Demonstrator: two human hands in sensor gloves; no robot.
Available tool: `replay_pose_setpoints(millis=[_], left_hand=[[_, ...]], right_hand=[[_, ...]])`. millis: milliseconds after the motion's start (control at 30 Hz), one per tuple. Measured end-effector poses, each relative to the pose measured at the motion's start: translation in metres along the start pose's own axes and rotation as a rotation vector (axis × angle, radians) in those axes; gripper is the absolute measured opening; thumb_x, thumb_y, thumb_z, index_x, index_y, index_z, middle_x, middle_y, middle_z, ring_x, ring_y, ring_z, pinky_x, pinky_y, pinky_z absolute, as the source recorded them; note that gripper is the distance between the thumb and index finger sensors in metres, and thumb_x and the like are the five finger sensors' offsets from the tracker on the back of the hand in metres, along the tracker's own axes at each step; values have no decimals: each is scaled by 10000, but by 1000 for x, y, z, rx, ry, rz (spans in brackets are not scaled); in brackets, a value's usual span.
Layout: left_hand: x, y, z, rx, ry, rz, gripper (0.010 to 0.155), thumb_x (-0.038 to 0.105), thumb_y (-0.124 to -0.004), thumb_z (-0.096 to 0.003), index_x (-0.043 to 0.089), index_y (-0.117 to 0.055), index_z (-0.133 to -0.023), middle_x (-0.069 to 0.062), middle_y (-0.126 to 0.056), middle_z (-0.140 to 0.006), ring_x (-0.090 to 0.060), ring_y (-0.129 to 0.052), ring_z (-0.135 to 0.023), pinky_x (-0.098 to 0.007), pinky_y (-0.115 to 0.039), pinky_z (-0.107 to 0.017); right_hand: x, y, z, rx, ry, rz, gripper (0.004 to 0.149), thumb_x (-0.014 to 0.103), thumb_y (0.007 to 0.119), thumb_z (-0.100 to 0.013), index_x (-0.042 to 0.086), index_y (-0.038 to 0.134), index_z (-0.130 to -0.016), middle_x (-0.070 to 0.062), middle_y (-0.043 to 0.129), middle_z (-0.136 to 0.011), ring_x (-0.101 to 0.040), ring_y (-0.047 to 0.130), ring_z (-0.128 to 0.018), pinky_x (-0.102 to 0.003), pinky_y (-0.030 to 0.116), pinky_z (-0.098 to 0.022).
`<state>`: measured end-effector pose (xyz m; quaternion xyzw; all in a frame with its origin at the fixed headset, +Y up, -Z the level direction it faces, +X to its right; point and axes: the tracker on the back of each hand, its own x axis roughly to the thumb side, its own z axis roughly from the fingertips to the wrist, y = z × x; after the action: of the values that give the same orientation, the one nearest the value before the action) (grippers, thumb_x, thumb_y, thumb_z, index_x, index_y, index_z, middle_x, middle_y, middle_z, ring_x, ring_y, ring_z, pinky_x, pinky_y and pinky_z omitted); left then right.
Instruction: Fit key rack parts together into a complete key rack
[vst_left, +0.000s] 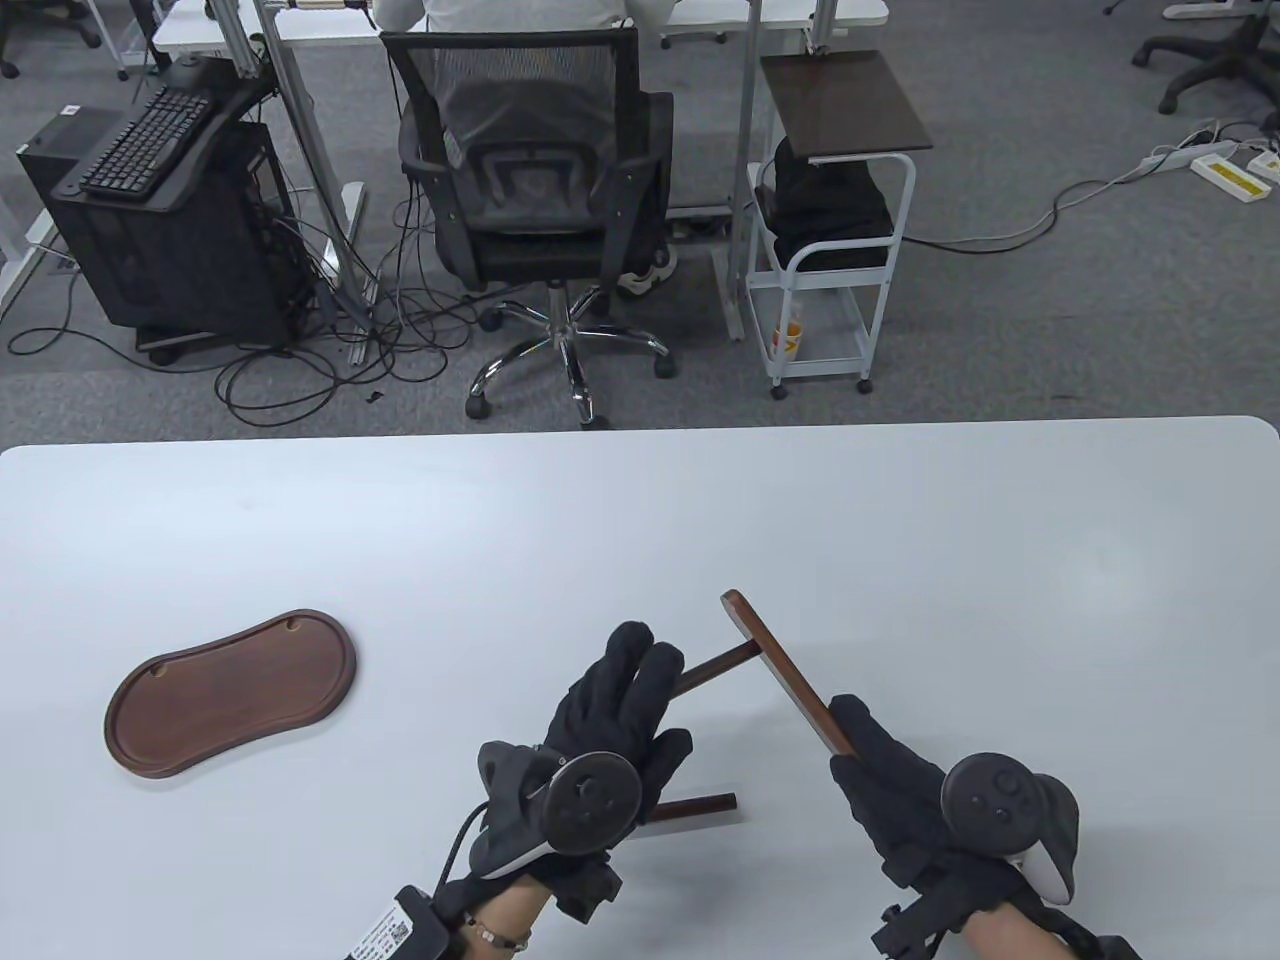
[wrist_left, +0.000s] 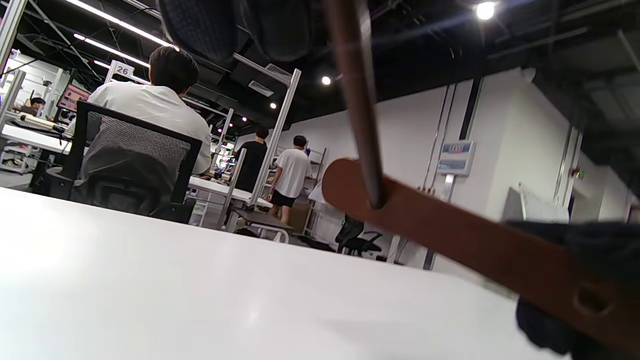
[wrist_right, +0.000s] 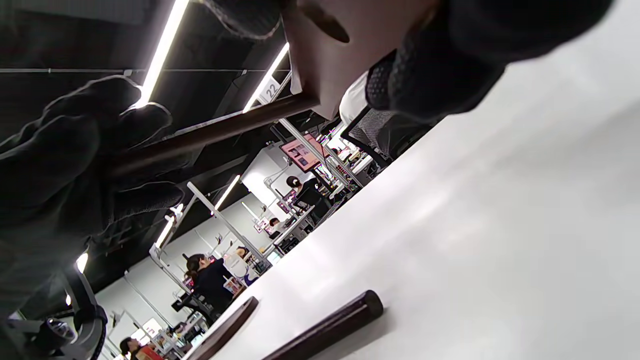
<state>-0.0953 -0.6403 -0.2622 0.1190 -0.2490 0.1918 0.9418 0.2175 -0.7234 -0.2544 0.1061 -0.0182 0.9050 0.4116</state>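
Near the table's (vst_left: 900, 520) front edge, just right of centre: a rod (vst_left: 712, 672) meeting a flat wooden bar (vst_left: 785, 672), both held off the surface. Left hand (vst_left: 600, 745) curled round the rod's near end, fingers (vst_left: 640, 660) wrapped along it, steering the far tip into a hole close to the bar's upper end. Right hand (vst_left: 890, 780) clamped on the bar's lower end, holding it tilted so its face looks toward the rod, probably to square the hole to the push. From the left wrist view, the rod's tip already at the bar's face, with a second hole showing empty near the right glove; how deep the tip sits, not clear. Second rod (vst_left: 695, 806) lying on the table just beside the left hand, partly hidden under it, parked within reach, likely for that empty hole. Oval base (vst_left: 232, 692) flat on the table toward the front left corner, well apart from both hands, two small notches visible along its far rim, apparently waiting for the finished frame. Judged stage: early assembly, first joint being seated, second rod and base untouched.
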Motion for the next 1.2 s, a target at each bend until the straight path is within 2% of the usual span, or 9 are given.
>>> replay_pose_setpoints(millis=[100, 233, 467, 700, 800, 867, 1033, 1200], left_hand=[[-3, 9, 2, 33, 7, 76, 741, 512, -568, -578, 253, -178, -1152, -171, -182, -1246, -385, -516, -1149, -626, -594, -775], [-14, 12, 5, 36, 50, 79, 758, 518, -571, -578, 227, -171, -1153, -197, -201, -1241, -381, -507, -1151, -626, -588, -775], [-31, -4, 10, -68, 169, 51, 787, 527, -591, -575, 130, -234, -1154, -225, -302, -1233, -412, -569, -1111, -626, -617, -745], [-51, -39, 21, -400, 250, -71, 750, 553, -666, -539, 176, -434, -1144, -164, -551, -1206, -387, -706, -1051, -599, -671, -715], [-55, -53, 25, -579, 249, -147, 770, 574, -689, -519, 187, -453, -1142, -147, -570, -1204, -378, -708, -1052, -593, -674, -718], [-56, -62, 28, -649, 241, -206, 791, 586, -708, -498, 202, -457, -1143, -136, -570, -1210, -380, -703, -1058, -602, -671, -717], [-53, -79, 29, -749, 218, -346, 804, 596, -736, -475, 232, -466, -1139, -116, -528, -1224, -361, -661, -1083, -595, -652, -739], [-53, -86, 30, -779, 228, -378, 776, 575, -756, -470, 240, -504, -1123, -98, -565, -1200, -339, -688, -1060, -580, -670, -733]], right_hand=[[-3, -1, 0, -6, 12, -5, 608, 421, 595, -598, 105, 538, -1115, -236, 863, -841, -381, 930, -427, -401, 837, -209], [-7, -2, -1, -6, 36, -37, 607, 418, 593, -599, 103, 535, -1115, -238, 861, -842, -384, 930, -429, -404, 837, -211], [-10, -5, -1, -23, 55, -63, 609, 412, 589, -600, 91, 526, -1115, -244, 858, -844, -388, 930, -432, -408, 839, -212], [-12, -6, -1, -21, 72, -84, 609, 409, 588, -602, 86, 525, -1114, -243, 856, -847, -392, 930, -434, -411, 840, -214], [-12, -6, -1, -15, 76, -82, 610, 409, 588, -602, 85, 526, -1114, -249, 856, -846, -393, 930, -435, -412, 839, -215], [-12, -5, 0, -12, 79, -82, 611, 409, 588, -601, 84, 525, -1114, -246, 856, -847, -392, 929, -436, -413, 839, -216], [-12, -5, 0, -1, 81, -87, 610, 408, 588, -601, 84, 524, -1114, -248, 853, -849, -395, 928, -438, -415, 838, -218], [-13, -5, 0, 5, 91, -95, 609, 407, 588, -602, 84, 524, -1114, -248, 852, -849, -396, 927, -439, -415, 838, -219]])
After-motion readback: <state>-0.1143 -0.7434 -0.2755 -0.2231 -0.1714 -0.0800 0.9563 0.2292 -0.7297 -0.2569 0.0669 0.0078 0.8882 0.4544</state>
